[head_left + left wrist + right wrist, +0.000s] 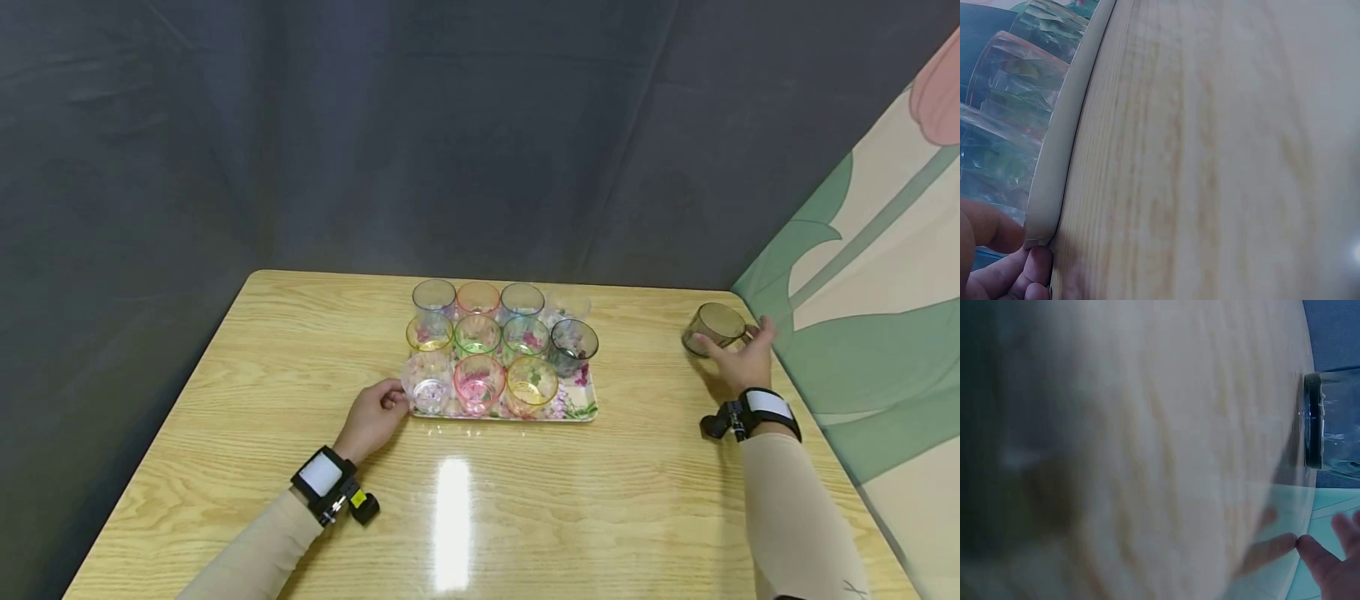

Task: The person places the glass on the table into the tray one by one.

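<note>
A floral tray carries several rows of clear and tinted glass cups, among them a red-rimmed cup and a dark grey cup. At the tray's near left corner, my left hand pinches the edge; in the left wrist view, fingers lie beneath the rim and another digit above it. Far to the right stands a brown glass mug, upright on the table. My right hand is beside its handle with thumb and fingers spread. The right wrist view shows a gap between the fingers and the mug.
The wooden table has its back edge against a dark curtain. A floral cloth hangs along the right side. Bright light reflects off the table in front of the tray.
</note>
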`<state>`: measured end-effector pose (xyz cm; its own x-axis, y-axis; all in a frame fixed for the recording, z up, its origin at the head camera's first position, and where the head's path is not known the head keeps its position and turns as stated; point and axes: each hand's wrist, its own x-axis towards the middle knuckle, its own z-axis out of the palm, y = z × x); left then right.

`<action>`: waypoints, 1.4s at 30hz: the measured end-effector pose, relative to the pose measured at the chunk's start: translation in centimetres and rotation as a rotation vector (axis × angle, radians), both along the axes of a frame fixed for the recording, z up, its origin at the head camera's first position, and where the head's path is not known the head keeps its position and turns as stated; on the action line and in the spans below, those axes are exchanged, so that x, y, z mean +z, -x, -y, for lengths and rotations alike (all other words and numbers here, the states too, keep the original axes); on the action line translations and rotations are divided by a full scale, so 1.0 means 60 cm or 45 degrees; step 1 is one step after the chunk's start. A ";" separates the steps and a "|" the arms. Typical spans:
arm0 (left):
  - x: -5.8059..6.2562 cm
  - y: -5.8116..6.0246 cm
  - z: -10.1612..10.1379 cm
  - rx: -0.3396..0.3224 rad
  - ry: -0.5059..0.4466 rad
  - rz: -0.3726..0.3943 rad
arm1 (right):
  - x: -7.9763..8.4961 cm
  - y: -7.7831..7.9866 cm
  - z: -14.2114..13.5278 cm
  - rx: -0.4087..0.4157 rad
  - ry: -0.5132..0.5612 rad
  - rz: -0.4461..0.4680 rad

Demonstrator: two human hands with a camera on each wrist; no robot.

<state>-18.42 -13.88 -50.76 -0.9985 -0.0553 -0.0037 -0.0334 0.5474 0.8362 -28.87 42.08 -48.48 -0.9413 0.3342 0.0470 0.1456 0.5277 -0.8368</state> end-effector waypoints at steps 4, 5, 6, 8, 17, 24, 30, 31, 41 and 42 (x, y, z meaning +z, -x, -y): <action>0.000 0.001 0.000 0.007 0.007 0.010 | -0.001 0.000 -0.002 0.039 -0.048 0.025; 0.000 0.001 0.000 0.008 0.009 0.011 | -0.001 0.000 -0.002 0.041 -0.056 0.023; 0.000 0.001 0.000 0.007 0.008 0.012 | -0.002 0.001 -0.002 0.041 -0.066 0.020; 0.000 0.001 0.000 0.006 0.008 0.014 | -0.002 0.002 -0.003 0.033 -0.089 0.021; -0.004 0.002 -0.002 0.020 0.008 0.013 | 0.004 0.001 0.004 0.023 -0.125 0.015; -0.003 0.002 -0.001 0.008 -0.002 0.013 | 0.008 0.001 0.016 0.018 -0.121 -0.017; 0.000 0.004 -0.002 0.005 -0.003 0.031 | 0.013 0.012 0.030 0.061 -0.120 -0.063; 0.001 0.004 -0.002 0.003 -0.003 0.032 | 0.015 0.013 0.033 0.073 -0.126 -0.066; 0.001 0.003 -0.001 0.005 -0.012 0.045 | 0.046 0.007 0.064 0.186 -0.152 -0.138; 0.000 0.003 0.000 0.007 -0.011 0.047 | 0.050 0.006 0.069 0.205 -0.170 -0.150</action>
